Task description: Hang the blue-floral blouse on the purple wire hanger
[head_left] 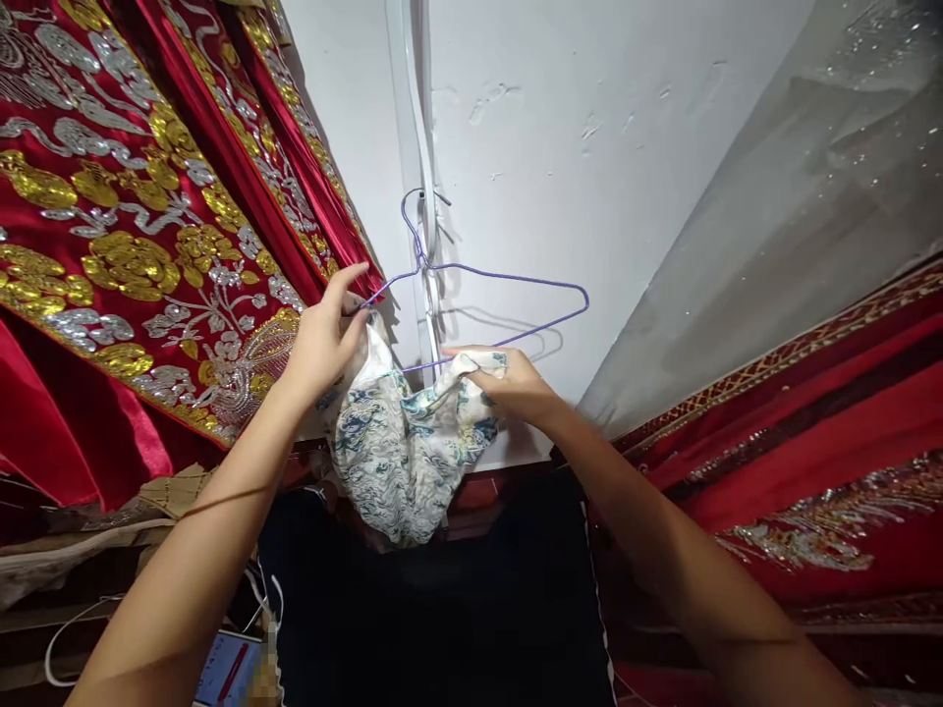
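Observation:
A purple wire hanger point(508, 274) hangs by its hook from a small peg on a white strip against the wall. Its left end runs into the shoulder of a white garment with a blue-green floral print point(398, 462); the right end is bare. My left hand point(328, 329) pinches the garment's left shoulder at the hanger's left arm, forefinger raised. My right hand point(512, 383) grips the garment's other shoulder below the hanger's lower bar, with the fingers partly hidden by the cloth. The garment droops in folds between both hands.
Red cloth with gold and silver embroidery point(139, 216) hangs close on the left. Sheer whitish fabric point(803, 196) and red beaded cloth point(832, 471) hang on the right. A lit phone screen point(225, 668) shows at lower left, near cardboard point(177, 488).

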The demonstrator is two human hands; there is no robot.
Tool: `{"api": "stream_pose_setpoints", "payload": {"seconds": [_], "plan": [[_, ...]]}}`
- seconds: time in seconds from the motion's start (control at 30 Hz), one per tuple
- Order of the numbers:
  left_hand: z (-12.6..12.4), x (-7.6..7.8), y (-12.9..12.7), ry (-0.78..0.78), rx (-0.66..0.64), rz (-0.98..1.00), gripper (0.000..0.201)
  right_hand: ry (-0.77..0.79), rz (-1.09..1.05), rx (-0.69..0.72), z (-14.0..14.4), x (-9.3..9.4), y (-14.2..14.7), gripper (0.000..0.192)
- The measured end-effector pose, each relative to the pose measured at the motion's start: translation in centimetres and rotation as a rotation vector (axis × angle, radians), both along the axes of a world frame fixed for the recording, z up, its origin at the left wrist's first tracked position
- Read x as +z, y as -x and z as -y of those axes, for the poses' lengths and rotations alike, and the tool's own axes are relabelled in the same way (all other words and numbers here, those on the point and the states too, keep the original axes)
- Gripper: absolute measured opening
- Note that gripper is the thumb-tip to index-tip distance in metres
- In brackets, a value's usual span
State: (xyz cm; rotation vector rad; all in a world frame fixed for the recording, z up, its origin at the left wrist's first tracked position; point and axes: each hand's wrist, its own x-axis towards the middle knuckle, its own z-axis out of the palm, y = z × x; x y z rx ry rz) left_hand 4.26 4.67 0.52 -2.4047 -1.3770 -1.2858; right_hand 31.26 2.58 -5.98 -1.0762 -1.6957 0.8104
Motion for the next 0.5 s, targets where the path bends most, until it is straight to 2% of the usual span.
{"api": "stream_pose_setpoints", "payload": {"seconds": [0.07, 0.13, 0.2, 0.27, 0.4, 0.5], "plan": [[-0.8, -0.4, 0.3, 0.005, -0.019, -0.023, 0.048, -0.182, 0.036, -0.139, -0.7, 0.4, -2.2, 0.055], [-0.9, -0.6, 0.7, 0.001, -0.03, -0.062, 0.042, -0.336, 0.043, -0.396, -1.9, 1.0, -5.2, 0.079], [-0.8, -0.7, 0.8, 0.0, -0.045, -0.076, 0.038, -0.339, 0.109, -0.503, -3.3, 1.9, -7.9, 0.09], [-0.5, -0.7, 0.7, 0.018, -0.06, -0.082, 0.038, -0.25, 0.186, -0.487, -4.6, 2.9, -9.9, 0.078], [-0.3, -0.2, 1.1, 0.044, -0.02, -0.009, 0.037, -0.12, 0.351, -0.393, -5.0, 5.0, -11.3, 0.034], [-0.8, 0.7, 2.0, 0.072, 0.025, 0.105, 0.04, -0.111, 0.277, -0.325, -4.0, 5.9, -11.8, 0.033]]}}
